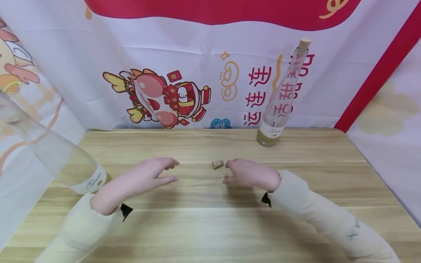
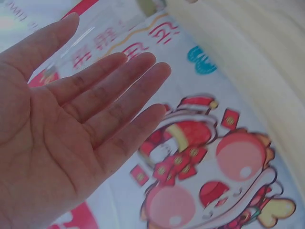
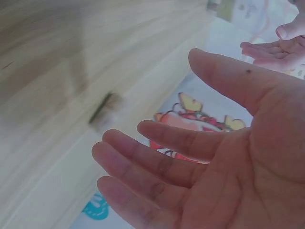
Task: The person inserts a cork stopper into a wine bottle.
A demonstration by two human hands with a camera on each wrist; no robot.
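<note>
A small cork [image 1: 217, 164] lies on its side on the wooden table, just left of my right fingertips and apart from them. My right hand [image 1: 251, 173] hovers over the table with relaxed fingers and holds nothing; the cork [image 3: 106, 112] looks blurred beyond its fingertips in the right wrist view. To the left, my left hand [image 1: 144, 177] is also in the air, its palm bare and fingers extended in the left wrist view. A clear bottle [image 1: 75, 164] without a visible stopper stands beside my left forearm. Another clear bottle [image 1: 279, 102], with a cork [image 1: 305, 44] in its mouth, stands at the back right.
The wooden table [image 1: 210, 226] meets a white printed cloth [image 1: 184, 40] along its back edge. Cloth also hangs at the left and right sides. The left bottle leans into view close to my left sleeve [image 1: 82, 226].
</note>
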